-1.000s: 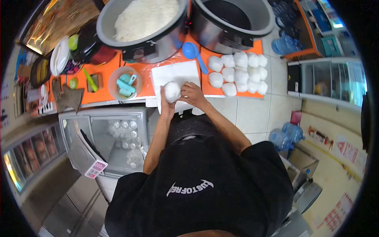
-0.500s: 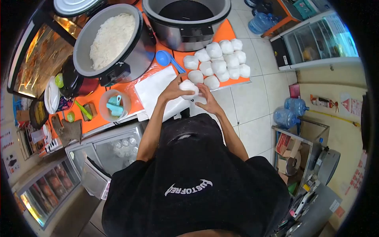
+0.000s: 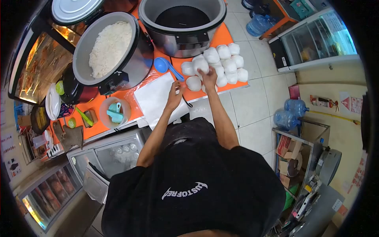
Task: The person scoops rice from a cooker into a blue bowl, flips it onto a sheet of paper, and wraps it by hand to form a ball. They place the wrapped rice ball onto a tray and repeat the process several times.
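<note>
My right hand (image 3: 209,79) grips a white paper-wrapped rice bundle (image 3: 200,65) from its near side, above the left part of a cluster of similar rounded bundles (image 3: 229,66). The cluster sits at the right end of the orange table (image 3: 136,103). Fingers apart and holding nothing, my left hand (image 3: 174,96) hovers at the right edge of a stack of white paper sheets (image 3: 152,94). Just beyond that hand lies a blue scoop (image 3: 161,64), its handle pointing toward me. Behind the paper, a large cooker (image 3: 82,51) holds white rice (image 3: 112,47).
A second large cooker (image 3: 182,43) with a dark bottom stands at the back. On the left are a clear tub (image 3: 106,114) with turquoise scoops and a green-handled knife (image 3: 83,115). A glass-topped freezer (image 3: 106,148) stands below the table. Water jugs (image 3: 294,112) and a metal rack (image 3: 296,142) are right.
My right hand has carried the wrapped bundle from in front of me forward and right, over the cluster. My left hand has let go of it and drawn back toward the paper.
</note>
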A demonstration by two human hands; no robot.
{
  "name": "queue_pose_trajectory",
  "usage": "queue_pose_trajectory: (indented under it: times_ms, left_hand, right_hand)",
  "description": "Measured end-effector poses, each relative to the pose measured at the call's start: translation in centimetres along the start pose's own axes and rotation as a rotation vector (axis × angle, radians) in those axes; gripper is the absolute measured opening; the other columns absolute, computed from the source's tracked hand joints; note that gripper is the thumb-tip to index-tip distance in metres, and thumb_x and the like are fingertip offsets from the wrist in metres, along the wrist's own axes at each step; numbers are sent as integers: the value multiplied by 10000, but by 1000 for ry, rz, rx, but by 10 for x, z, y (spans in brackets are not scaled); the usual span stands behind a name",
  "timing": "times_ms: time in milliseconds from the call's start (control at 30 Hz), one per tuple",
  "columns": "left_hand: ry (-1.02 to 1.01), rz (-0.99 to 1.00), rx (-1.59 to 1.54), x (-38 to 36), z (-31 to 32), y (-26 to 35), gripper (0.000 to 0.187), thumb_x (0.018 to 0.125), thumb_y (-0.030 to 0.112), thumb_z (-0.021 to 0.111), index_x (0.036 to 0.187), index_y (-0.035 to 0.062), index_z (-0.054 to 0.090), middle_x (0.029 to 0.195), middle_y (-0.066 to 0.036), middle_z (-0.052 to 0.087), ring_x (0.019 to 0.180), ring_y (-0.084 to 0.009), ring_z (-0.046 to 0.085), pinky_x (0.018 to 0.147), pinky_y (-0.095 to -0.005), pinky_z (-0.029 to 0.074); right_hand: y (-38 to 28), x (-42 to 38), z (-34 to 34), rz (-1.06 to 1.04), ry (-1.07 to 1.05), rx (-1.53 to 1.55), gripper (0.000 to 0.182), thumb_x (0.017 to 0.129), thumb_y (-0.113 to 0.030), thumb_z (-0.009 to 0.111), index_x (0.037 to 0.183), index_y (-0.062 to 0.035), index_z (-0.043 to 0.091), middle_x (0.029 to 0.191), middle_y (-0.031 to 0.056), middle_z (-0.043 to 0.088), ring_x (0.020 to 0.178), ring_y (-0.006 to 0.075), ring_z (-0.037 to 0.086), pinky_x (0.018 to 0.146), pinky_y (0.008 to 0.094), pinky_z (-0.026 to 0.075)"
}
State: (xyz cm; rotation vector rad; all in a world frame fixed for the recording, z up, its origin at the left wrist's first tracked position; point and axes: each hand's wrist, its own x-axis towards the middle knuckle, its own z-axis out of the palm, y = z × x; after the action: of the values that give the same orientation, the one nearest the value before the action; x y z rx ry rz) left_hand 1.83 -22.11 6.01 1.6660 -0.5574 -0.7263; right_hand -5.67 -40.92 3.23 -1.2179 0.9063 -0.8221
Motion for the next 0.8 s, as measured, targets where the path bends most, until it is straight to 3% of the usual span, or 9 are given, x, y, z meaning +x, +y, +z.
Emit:
queue_pose_trajectory:
  times_ms: [67,200,267,400,500,567,700,767,800]
  left_hand:
    - [-30,-116,38,-22,-37,-7,535,910,304,647,1317,17,450,1254,-170,546,1185,-310,519,981,-407,431]
    - [-7,9,429,-71,-98,-84,574,909,386,618,1351,53,464,1384,-160,479,1280,-368,447,1049,-482,368]
    - [-148,-274,838,-93,-109,-99,683,911,482,555,1447,98,375,1540,-157,278,1423,-374,240,1109,-562,257]
    - [-162,-273,963,-96,-109,-105,781,912,529,499,1515,109,237,1614,-98,-17,1480,-328,-27,1153,-580,92]
    - [-120,-341,942,-77,-109,-106,797,905,555,482,1513,98,242,1613,-104,-14,1480,-332,-23,1156,-576,74]
    - [-97,-359,899,-69,-106,-116,809,897,574,472,1507,88,256,1611,-120,-6,1476,-357,-17,1155,-579,56]
    - [-8,-207,786,-67,-115,-105,775,893,527,519,1480,70,300,1593,-188,54,1454,-439,28,1131,-614,129]
    - [113,-98,472,-69,-124,-87,758,883,385,621,1461,28,285,1572,-222,116,1443,-438,107,1141,-564,166]
    - [226,-2,343,-70,-131,-75,798,864,351,655,1464,7,255,1568,-232,115,1446,-424,110,1147,-543,170]
  right_hand:
    - [16,25,14,-306,83,-674,631,756,-154,786,1276,32,481,1182,231,582,1048,334,596,856,413,518]
    - [-42,-9,67,-317,252,-1224,580,778,-142,693,1277,25,450,1258,258,462,1082,445,505,851,500,486]
    - [-36,-35,96,-454,134,-1251,556,774,-139,685,1259,21,464,1214,248,485,1092,428,498,863,504,464]
    - [62,-17,127,-555,-393,-1141,409,767,-134,642,1135,9,537,1073,206,534,1052,388,501,865,505,415]
    - [80,-14,162,-663,-310,-1392,256,723,-72,573,966,-14,630,1057,207,618,1050,347,557,904,481,411]
    - [65,-1,161,-333,-610,-1314,185,748,-102,591,910,-25,634,982,215,644,945,352,612,834,480,447]
    - [55,-17,148,-216,-446,-1128,298,875,-297,623,841,-5,573,884,242,646,882,398,631,733,495,492]
    - [16,-43,125,-521,-430,-622,303,974,-233,497,1063,48,570,827,225,637,815,386,621,711,454,480]
    - [-21,-61,115,-585,-381,-701,328,990,-214,470,1177,45,541,760,143,624,654,257,599,587,379,468]
